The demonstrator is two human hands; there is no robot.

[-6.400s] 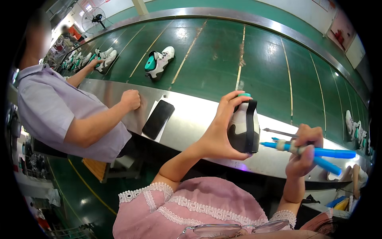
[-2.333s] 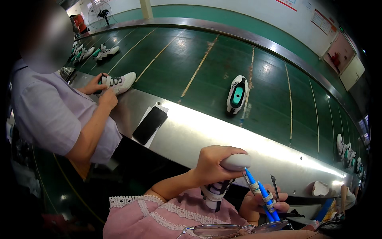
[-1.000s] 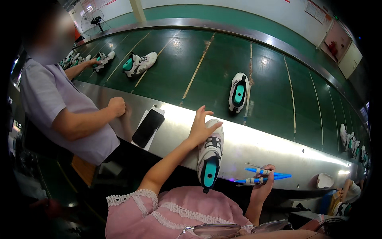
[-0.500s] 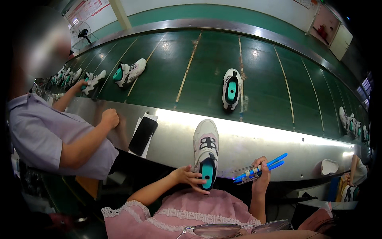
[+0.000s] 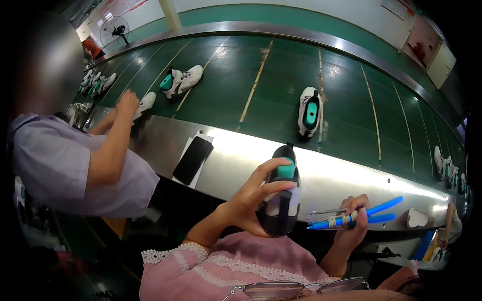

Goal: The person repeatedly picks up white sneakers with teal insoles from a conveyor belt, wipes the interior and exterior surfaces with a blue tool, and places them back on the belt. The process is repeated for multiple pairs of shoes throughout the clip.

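A white and black sneaker [image 5: 279, 220] with a teal shoe last [image 5: 285, 169] in its opening is gripped by my left hand [image 5: 245, 198], fingers over the last and the collar. Tilted up, the sneaker turns its dark heel side toward me, over the near metal edge and close to my pink top. In my right hand [image 5: 355, 220] is a bundle of blue pens [image 5: 382, 206] with thin metal tools [image 5: 326, 211], bound together with pale string. The pens' tips point left, toward the sneaker but apart from it.
On the green conveyor belt [image 5: 281, 100] lie another sneaker [image 5: 309, 113] ahead and one [image 5: 182, 81] farther left. A phone [image 5: 194, 159] rests on paper on the metal ledge [image 5: 226, 150]. At left, a co-worker's hands [image 5: 127, 103] are at a shoe. A white dish-like piece [image 5: 417, 217] sits right.
My left hand has tilted the sneaker up, from toe pointing away to heel facing me. My right hand has shifted right with the pens. The co-worker's hands have come together at a shoe.
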